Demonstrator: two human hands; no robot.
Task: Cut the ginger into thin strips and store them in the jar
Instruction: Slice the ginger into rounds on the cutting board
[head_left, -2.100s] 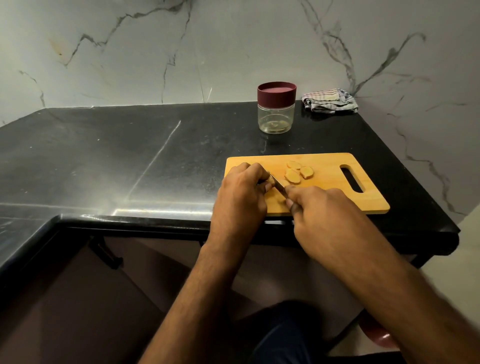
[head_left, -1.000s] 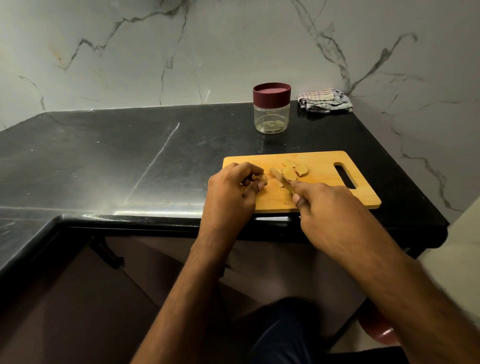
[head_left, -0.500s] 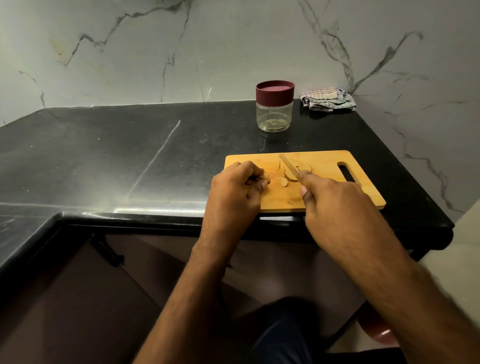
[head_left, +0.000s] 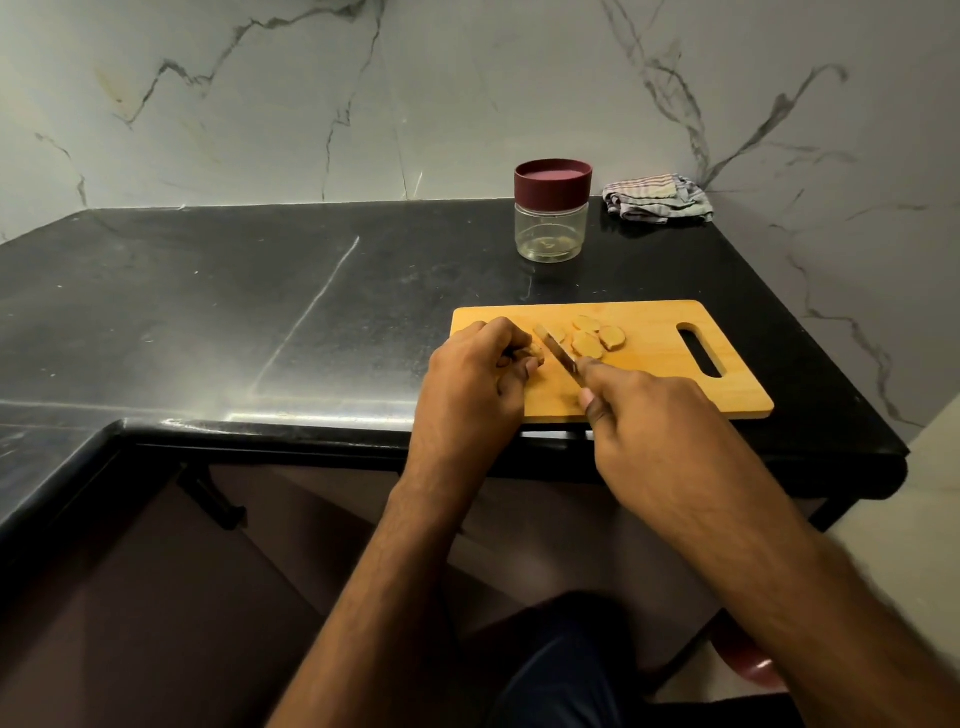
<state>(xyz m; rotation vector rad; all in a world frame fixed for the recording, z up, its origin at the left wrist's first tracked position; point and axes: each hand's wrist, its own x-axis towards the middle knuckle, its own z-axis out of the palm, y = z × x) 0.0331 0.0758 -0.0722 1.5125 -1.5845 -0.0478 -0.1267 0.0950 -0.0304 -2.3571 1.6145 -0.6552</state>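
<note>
A wooden cutting board (head_left: 660, 379) lies on the black counter near its front edge. My left hand (head_left: 475, 382) pinches a small piece of ginger (head_left: 535, 355) against the board's left part. My right hand (head_left: 649, 421) grips a knife (head_left: 558, 352), its blade angled down beside the ginger piece, just right of my left fingertips. Several cut ginger slices (head_left: 592, 338) lie on the board beyond the blade. The clear jar (head_left: 551, 223) with a maroon lid stands closed behind the board.
A folded striped cloth (head_left: 657, 200) lies in the back right corner against the marble wall. The black counter (head_left: 208, 312) stretches wide to the left. Its right edge drops off just past the board's handle slot (head_left: 701, 349).
The knife blade has come back down from over the slices to the ginger piece at my left fingertips. My left hand has stayed on the ginger.
</note>
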